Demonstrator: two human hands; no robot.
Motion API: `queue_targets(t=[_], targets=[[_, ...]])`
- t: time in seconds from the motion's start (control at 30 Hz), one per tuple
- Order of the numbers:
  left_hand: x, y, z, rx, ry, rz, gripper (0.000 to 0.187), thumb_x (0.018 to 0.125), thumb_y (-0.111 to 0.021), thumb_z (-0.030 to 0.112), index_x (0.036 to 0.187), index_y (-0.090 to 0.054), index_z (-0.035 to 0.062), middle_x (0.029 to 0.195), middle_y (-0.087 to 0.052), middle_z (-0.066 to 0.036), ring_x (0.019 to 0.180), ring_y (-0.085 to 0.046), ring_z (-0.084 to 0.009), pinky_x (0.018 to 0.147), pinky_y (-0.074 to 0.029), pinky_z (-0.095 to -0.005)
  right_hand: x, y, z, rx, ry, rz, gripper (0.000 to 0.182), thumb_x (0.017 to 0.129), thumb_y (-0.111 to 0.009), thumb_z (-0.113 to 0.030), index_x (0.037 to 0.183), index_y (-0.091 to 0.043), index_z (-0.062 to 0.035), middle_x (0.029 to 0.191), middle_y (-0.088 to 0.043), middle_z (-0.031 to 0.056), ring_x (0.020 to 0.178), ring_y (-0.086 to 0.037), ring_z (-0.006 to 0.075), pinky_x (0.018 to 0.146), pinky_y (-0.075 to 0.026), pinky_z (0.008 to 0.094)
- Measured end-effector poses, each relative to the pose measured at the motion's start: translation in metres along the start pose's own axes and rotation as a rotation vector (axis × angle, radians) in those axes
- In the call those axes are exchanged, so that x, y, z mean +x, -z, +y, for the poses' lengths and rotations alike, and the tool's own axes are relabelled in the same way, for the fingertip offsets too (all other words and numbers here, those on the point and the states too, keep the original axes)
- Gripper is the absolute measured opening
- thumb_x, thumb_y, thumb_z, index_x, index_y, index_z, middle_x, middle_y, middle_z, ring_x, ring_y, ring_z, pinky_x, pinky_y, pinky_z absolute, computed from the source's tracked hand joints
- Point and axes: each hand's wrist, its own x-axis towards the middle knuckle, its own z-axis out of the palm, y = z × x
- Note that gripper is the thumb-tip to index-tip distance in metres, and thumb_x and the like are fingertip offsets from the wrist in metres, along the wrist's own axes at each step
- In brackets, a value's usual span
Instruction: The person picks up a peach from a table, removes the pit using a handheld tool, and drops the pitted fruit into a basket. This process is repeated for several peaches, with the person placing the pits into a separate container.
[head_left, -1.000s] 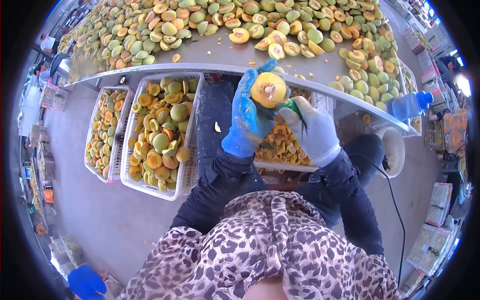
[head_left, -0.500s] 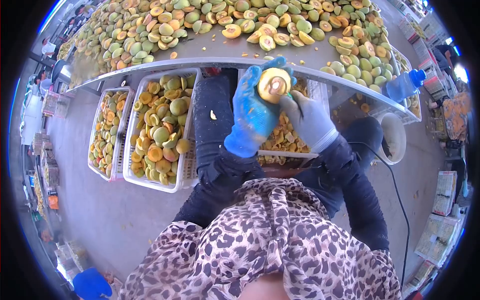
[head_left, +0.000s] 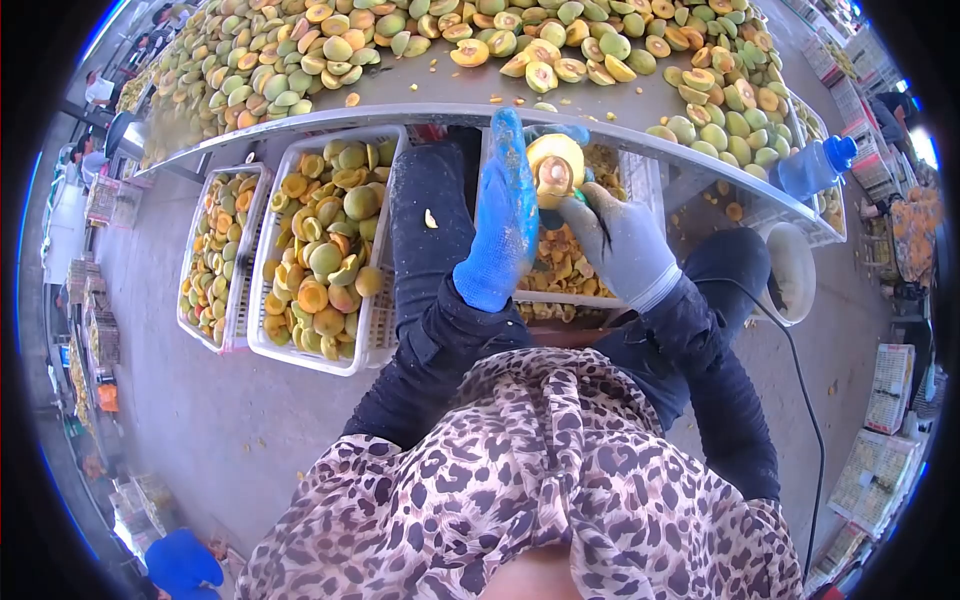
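My left hand (head_left: pixel 500 215), in a blue glove, is around a halved, peach-like fruit (head_left: pixel 556 160). Blue fingertips show behind the fruit half, and one digit points straight up beside it. The cut side faces me, pale yellow with a brownish centre. My right hand (head_left: pixel 628 245), in a grey glove, is closed just below and to the right, its thumb at the fruit's lower edge. A thin dark strip (head_left: pixel 603 225) shows along its fingers; what the hand holds is mostly hidden. Below both hands stands a crate of fruit pieces (head_left: pixel 570 265).
A metal table (head_left: pixel 420 88) heaped with fruit halves (head_left: pixel 250 75) lies ahead. Two crates of fruit, one white (head_left: pixel 300 355), stand at left. A blue bottle (head_left: pixel 810 168) is at the table's right edge, above a white bucket (head_left: pixel 795 270). A black cable (head_left: pixel 800 385) crosses the floor.
The fruit half has tilted and shifted slightly right. My left hand has turned edge-on, one digit straightened upward. My right hand has moved slightly right, and the dark strip now shows.
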Motion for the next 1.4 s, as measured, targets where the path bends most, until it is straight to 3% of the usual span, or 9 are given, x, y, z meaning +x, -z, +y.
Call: queue_targets(t=[0.07,0.17,0.3,0.37,0.47,0.77,0.83,1.17,1.4], targets=[[0.003,0.005,-0.009,0.438,-0.339,0.057,0.057,0.09,-0.06,0.03,0.132,-0.038,-0.002,0.104,-0.062,-0.012,0.088,-0.064,-0.0208,0.073,-0.053,-0.0313,-0.001,0.005,-0.004,-0.125,-0.005,-0.055,0.03,0.094,-0.053,-0.031,0.086,-0.056,-0.0024,0.059,-0.058,0.0197,0.054,-0.06,0.038,0.05,-0.046,0.0466],[0.021,0.032,0.004,0.438,0.182,-0.372,0.058,0.088,-0.059,0.02,0.135,-0.035,-0.0027,0.107,-0.062,-0.017,0.091,-0.063,-0.0262,0.076,-0.052,-0.0341,-0.006,0.014,-0.006,-0.289,-0.023,-0.206,0.028,0.094,-0.053,-0.028,0.089,-0.057,-0.0014,0.059,-0.057,0.0198,0.054,-0.06,0.0365,0.05,-0.045,0.0439],[0.044,0.05,-0.005,0.721,-0.019,-0.674,0.044,0.092,-0.053,0.019,0.131,-0.044,-0.0011,0.111,-0.062,-0.017,0.089,-0.063,-0.0237,0.082,-0.049,-0.0334,-0.008,0.005,0.004,-0.011,-0.086,-0.273,0.031,0.095,-0.052,-0.032,0.083,-0.059,-0.0037,0.057,-0.059,0.0131,0.049,-0.06,0.0288,0.048,-0.045,0.0411],[0.028,0.017,0.021,0.141,0.416,-0.479,0.035,0.097,-0.047,0.022,0.122,-0.051,-0.0017,0.114,-0.061,-0.013,0.094,-0.061,-0.0172,0.084,-0.047,-0.0304,-0.003,0.008,-0.013,0.352,-0.309,-0.265,0.033,0.096,-0.051,-0.032,0.084,-0.06,-0.003,0.058,-0.058,0.0083,0.048,-0.057,0.0215,0.047,-0.043,0.0358],[0.011,-0.022,-0.007,-0.04,-0.291,0.398,0.058,0.101,-0.029,0.043,0.099,-0.06,-0.0053,0.083,-0.066,-0.014,0.077,-0.064,-0.0222,0.073,-0.053,-0.0314,-0.001,0.0,-0.024,0.734,-0.532,-0.29,0.036,0.097,-0.049,-0.032,0.084,-0.06,-0.0013,0.061,-0.054,0.0011,0.05,-0.05,0.0097,0.047,-0.04,0.0261],[0.026,0.019,0.001,-0.225,0.043,-0.213,0.07,0.099,-0.028,0.05,0.077,-0.066,-0.0042,0.073,-0.067,-0.018,0.061,-0.064,-0.0252,0.062,-0.053,-0.0322,0.007,0.024,-0.022,0.811,-0.686,-0.639,0.05,0.097,-0.042,-0.046,0.074,-0.055,-0.0031,0.054,-0.048,0.0001,0.04,-0.044,0.0076,0.037,-0.033,0.0215],[0.035,0.032,-0.027,0.401,-0.116,-0.328,0.052,0.1,-0.037,0.042,0.113,-0.056,-0.0045,0.088,-0.067,-0.016,0.067,-0.066,-0.022,0.066,-0.053,-0.0314,0.004,0.02,-0.014,0.665,-0.651,-0.62,0.05,0.096,-0.042,-0.047,0.075,-0.055,-0.0036,0.054,-0.047,-0.0006,0.039,-0.042,0.0069,0.037,-0.033,0.0207],[0.037,0.0,-0.026,-1.061,0.41,0.147,0.054,0.096,-0.036,0.049,0.103,-0.06,0.0016,0.086,-0.064,-0.014,0.071,-0.062,-0.0277,0.065,-0.054,-0.0414,-0.009,0.012,0.014,1.638,-0.816,-0.789,0.05,0.096,-0.038,-0.053,0.079,-0.05,-0.0068,0.05,-0.035,-0.0047,0.035,-0.031,0.0059,0.034,-0.026,0.0214],[0.023,-0.001,-0.045,-0.639,0.163,0.141,0.049,0.093,-0.05,0.039,0.124,-0.051,0.0015,0.109,-0.058,-0.016,0.101,-0.058,-0.0273,0.085,-0.051,-0.0381,0.011,-0.002,0.016,1.085,-0.876,-0.194,0.042,0.095,-0.046,-0.047,0.098,-0.056,-0.0061,0.057,-0.046,-0.0024,0.039,-0.04,0.0066,0.036,-0.032,0.0218]])
